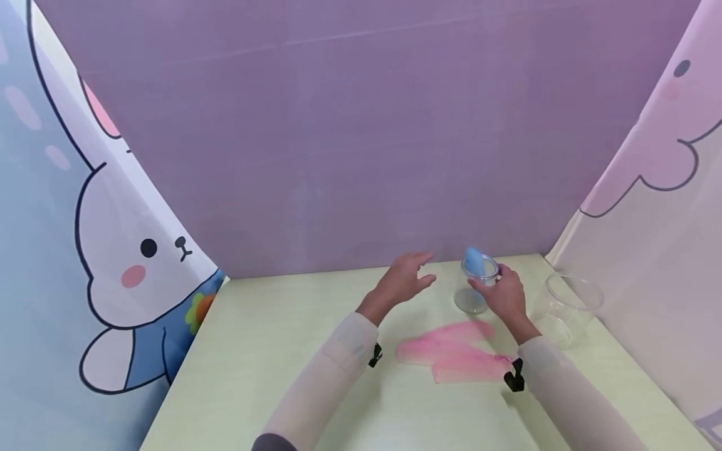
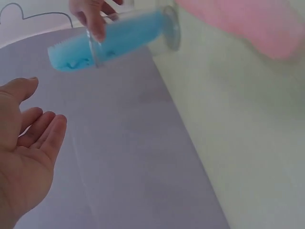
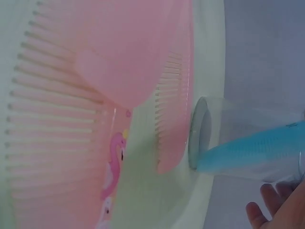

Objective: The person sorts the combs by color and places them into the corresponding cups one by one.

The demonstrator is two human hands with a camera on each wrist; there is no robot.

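Note:
A clear jar (image 1: 469, 299) stands near the back of the table with a blue comb (image 1: 474, 262) leaning inside, its end above the rim. My right hand (image 1: 504, 294) grips the jar's rim from the right, thumb in front; the left wrist view shows its fingers (image 2: 97, 28) at the rim. My left hand (image 1: 402, 279) hangs in the air left of the jar, fingers apart and holding nothing. In the right wrist view the blue comb (image 3: 252, 146) slants through the jar, and part of my right hand (image 3: 281, 207) shows at the corner.
Several pink combs (image 1: 457, 354) lie overlapping on the table (image 1: 237, 376) in front of the jar, one with a flamingo picture (image 3: 113, 164). A larger clear container (image 1: 566, 313) stands at the right edge. A purple wall (image 1: 338, 156) rises behind the table.

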